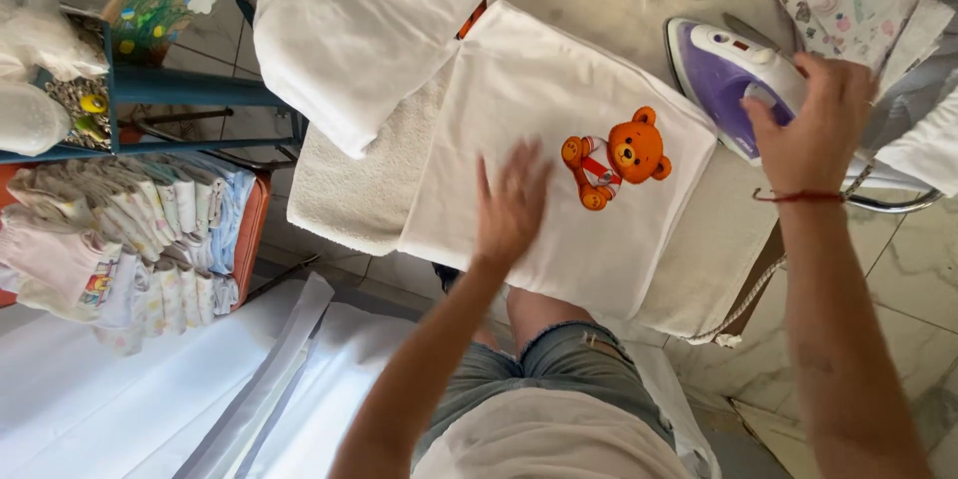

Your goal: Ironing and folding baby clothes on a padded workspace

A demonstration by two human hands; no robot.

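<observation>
left hand lies flat, fingers spread, on the white cloth mid-frame, beside its bear print. right hand is closed around the iron at upper right. risk: a hot soleplate could scorch the print or catch the nearby fingers.

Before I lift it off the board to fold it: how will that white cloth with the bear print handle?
The white cloth will likely be floppy: it lies flat and drapes over the board's edge. It looks thin and probably light. It may slide easily under the left hand, which is pressed on it, while the right hand grips the iron.
</observation>
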